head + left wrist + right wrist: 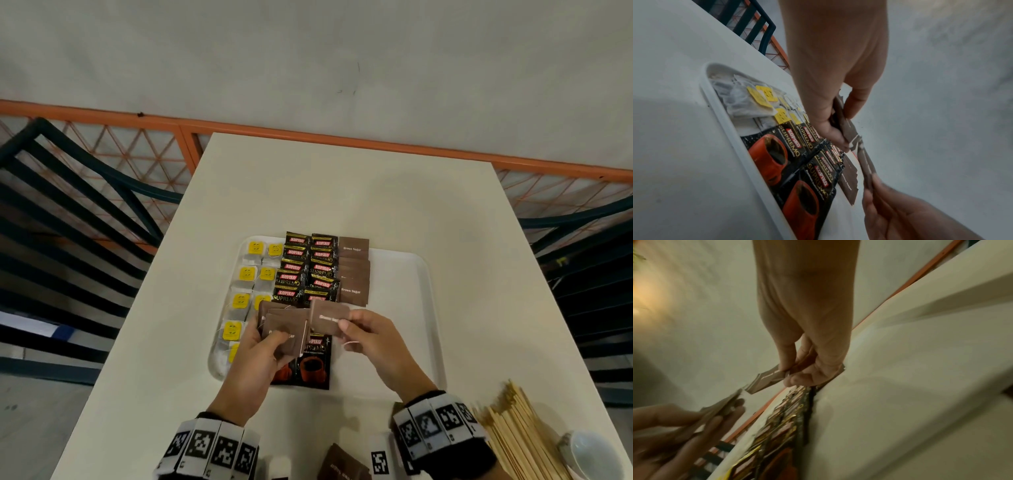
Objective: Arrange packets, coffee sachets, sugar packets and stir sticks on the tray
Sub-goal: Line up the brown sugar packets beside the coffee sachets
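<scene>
Sugar-packet stage of arranging the white rectangular plastic tray point(404, 274), which sits on the white table point(342, 188). Two columns of yellow-tagged tea bags point(246, 274) fill the tray's left side, two columns of black-and-red coffee sachets point(305, 270) lie beside them, and a shorter column of flat brown paper sugar packets point(352, 270) runs just right of the sachets, reaching only about halfway toward the near rim.

To do this step well, the next packet should probably continue that brown column toward the near rim, label up, edges parallel to the sachets and overlapping like those above it.

The left hand point(263, 349) clasps a fanned stack of brown sugar packets point(284, 332) between thumb and curled fingers. The right hand point(366, 335) pinches a single brown sugar packet point(329, 318) by one edge, thumb over fingertips; in the blurred right wrist view it seems just clear of the stack, both held above the tray's near half.

Pale wooden stir sticks point(517, 431) wait off the tray at the table's near right, beside a white cup point(592, 455).
</scene>
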A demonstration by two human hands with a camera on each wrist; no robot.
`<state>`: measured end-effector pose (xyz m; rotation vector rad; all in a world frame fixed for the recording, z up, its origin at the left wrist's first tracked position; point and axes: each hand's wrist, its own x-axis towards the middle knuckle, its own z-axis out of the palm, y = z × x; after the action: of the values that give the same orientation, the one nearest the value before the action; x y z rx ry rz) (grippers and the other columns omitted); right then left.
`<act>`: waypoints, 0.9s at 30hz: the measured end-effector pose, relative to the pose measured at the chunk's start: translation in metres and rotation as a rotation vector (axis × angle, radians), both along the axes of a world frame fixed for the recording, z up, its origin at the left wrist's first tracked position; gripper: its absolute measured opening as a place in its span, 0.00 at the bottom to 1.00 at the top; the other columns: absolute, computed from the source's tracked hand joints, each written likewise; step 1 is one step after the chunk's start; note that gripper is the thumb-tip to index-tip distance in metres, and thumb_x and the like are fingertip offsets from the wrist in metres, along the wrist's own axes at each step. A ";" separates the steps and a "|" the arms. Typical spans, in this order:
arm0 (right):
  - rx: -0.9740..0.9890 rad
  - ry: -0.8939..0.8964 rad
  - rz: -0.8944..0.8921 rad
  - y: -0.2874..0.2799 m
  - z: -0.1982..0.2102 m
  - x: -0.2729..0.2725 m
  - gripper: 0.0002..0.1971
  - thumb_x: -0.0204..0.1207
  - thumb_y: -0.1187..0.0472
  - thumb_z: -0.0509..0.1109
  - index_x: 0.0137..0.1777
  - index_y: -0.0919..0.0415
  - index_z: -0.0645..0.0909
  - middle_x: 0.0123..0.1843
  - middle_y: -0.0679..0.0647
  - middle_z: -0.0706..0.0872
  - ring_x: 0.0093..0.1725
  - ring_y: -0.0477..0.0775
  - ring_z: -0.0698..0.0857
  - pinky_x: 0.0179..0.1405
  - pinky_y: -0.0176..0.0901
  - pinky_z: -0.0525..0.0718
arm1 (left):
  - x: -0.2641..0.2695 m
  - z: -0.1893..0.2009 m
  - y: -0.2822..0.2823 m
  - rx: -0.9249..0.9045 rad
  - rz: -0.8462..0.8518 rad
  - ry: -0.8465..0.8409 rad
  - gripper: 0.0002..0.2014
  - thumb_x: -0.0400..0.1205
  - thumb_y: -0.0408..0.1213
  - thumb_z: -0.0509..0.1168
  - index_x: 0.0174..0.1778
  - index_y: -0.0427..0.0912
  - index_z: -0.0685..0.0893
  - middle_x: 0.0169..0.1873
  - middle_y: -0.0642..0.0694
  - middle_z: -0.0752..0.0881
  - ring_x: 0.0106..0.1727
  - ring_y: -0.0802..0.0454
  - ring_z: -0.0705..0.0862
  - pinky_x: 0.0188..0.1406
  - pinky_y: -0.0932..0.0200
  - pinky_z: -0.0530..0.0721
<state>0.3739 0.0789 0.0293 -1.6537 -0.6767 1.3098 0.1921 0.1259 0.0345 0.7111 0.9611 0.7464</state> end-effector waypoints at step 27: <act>-0.132 -0.459 -0.206 0.029 -0.036 0.040 0.10 0.72 0.62 0.74 0.48 0.60 0.76 0.38 0.52 0.83 0.38 0.47 0.79 0.33 0.29 0.71 | 0.004 -0.001 -0.001 0.017 0.061 0.025 0.16 0.77 0.24 0.66 0.56 0.48 0.79 0.41 0.52 0.91 0.39 0.57 0.90 0.29 0.68 0.84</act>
<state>0.4137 0.1081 -0.0069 -2.0999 -0.6710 0.8473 0.1961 0.1250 0.0332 0.7101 1.0034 0.8019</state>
